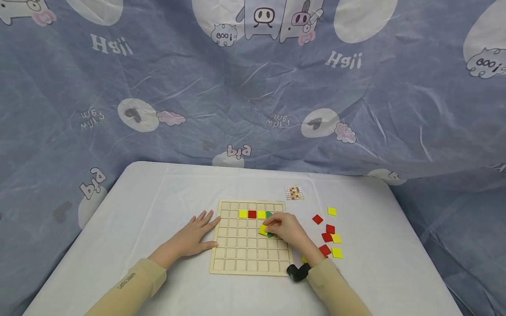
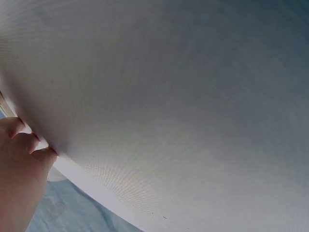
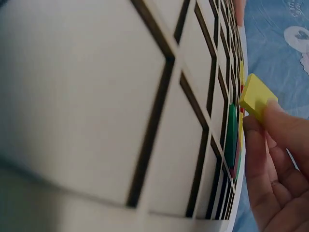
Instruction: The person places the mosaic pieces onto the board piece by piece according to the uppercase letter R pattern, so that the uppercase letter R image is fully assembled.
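Note:
A wooden grid board [image 1: 236, 253] lies on the white table. Along its upper part sit a yellow tile [image 1: 243, 213], a red tile [image 1: 252, 214], another yellow tile [image 1: 261, 214] and a partly covered green piece [image 1: 269, 214]. My right hand [image 1: 287, 228] pinches a yellow square tile [image 3: 258, 94] between thumb and fingers, held over the board's right half. A second green piece [image 3: 231, 133] shows below it, mostly covered by the hand in the head view. My left hand [image 1: 193, 235] is spread on the table, fingertips and thumb touching the board's left edge.
Right of the board lie several loose red tiles [image 1: 317, 219] and yellow tiles [image 1: 337, 253]. A small card with a coloured grid pattern [image 1: 294, 192] lies beyond the board's upper right corner. Near the lower right corner, a black object [image 1: 297, 272] is partly under the right wrist.

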Action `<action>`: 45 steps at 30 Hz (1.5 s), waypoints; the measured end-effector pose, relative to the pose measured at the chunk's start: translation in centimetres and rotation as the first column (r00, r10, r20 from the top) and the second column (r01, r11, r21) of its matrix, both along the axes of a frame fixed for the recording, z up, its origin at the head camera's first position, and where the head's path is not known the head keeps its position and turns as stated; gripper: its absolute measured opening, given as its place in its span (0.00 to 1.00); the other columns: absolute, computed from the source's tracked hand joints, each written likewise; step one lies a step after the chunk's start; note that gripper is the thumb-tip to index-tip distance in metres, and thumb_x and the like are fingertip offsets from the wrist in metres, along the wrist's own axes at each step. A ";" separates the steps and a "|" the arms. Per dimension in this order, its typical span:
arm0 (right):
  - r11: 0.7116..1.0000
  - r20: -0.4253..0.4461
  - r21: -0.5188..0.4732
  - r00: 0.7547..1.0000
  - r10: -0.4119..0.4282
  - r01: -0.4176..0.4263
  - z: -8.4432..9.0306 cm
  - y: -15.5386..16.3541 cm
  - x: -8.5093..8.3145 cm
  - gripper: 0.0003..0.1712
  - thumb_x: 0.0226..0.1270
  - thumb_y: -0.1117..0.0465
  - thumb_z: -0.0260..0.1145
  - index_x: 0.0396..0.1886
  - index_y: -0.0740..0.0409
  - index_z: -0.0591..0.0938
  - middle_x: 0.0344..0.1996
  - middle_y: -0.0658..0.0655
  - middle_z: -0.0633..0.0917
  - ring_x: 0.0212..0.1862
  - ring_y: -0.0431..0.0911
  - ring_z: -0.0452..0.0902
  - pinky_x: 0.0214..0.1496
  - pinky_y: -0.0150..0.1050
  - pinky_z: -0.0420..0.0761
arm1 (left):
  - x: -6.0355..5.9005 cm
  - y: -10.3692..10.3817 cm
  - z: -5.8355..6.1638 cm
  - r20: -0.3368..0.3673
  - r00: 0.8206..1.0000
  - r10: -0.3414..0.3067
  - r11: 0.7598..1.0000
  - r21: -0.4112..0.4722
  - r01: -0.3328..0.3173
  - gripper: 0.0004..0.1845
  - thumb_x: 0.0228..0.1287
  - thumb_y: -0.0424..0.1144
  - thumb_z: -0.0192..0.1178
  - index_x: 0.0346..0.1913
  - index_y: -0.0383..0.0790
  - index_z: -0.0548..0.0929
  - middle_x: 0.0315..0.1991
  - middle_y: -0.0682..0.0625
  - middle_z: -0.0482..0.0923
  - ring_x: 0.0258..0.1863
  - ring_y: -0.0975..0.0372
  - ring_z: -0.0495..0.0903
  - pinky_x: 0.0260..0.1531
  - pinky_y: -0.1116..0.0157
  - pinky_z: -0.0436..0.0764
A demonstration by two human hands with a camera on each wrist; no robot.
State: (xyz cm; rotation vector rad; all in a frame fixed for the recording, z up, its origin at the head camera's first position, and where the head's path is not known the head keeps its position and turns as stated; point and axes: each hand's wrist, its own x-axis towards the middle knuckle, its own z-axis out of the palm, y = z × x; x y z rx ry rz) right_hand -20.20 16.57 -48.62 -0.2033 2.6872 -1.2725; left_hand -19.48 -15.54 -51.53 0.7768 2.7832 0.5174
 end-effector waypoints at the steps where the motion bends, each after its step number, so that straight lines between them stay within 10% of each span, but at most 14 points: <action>1: 1.000 -0.009 0.015 1.000 0.012 -0.012 0.0 -0.2 0.0 0.05 0.58 0.65 0.74 0.34 0.54 0.89 0.28 0.48 0.87 0.30 0.38 0.79 0.35 0.31 0.80 | 0.0 0.0 0.0 0.001 1.000 0.000 1.000 0.000 0.000 0.43 0.67 0.62 0.57 0.78 0.47 0.57 0.79 0.38 0.48 0.78 0.41 0.46 0.74 0.39 0.50; 22: 0.972 -0.088 0.215 0.990 0.113 -0.091 0.2 -1.3 0.1 0.04 0.57 0.67 0.74 0.32 0.55 0.89 0.26 0.48 0.78 0.29 0.39 0.71 0.32 0.29 0.73 | 0.0 0.2 0.1 0.002 1.000 0.003 1.000 0.004 -0.003 0.43 0.67 0.62 0.57 0.78 0.47 0.57 0.79 0.39 0.48 0.78 0.42 0.45 0.74 0.40 0.49; 31: 0.994 -0.040 0.049 0.994 -0.097 0.099 1.2 2.1 0.3 0.07 0.60 0.61 0.73 0.39 0.52 0.89 0.36 0.47 0.86 0.36 0.41 0.77 0.38 0.33 0.79 | 0.3 -0.1 0.1 0.001 1.000 0.009 1.000 0.018 -0.009 0.42 0.67 0.60 0.58 0.77 0.46 0.58 0.78 0.37 0.49 0.78 0.40 0.46 0.73 0.39 0.50; 45: 0.938 -0.005 0.169 0.952 -0.307 0.303 0.7 12.1 0.8 0.14 0.66 0.59 0.69 0.49 0.59 0.85 0.47 0.61 0.86 0.46 0.51 0.81 0.48 0.44 0.84 | 0.4 -0.2 0.0 -0.012 1.000 0.000 1.000 0.024 0.000 0.42 0.67 0.61 0.57 0.77 0.46 0.58 0.78 0.37 0.50 0.78 0.40 0.47 0.73 0.39 0.51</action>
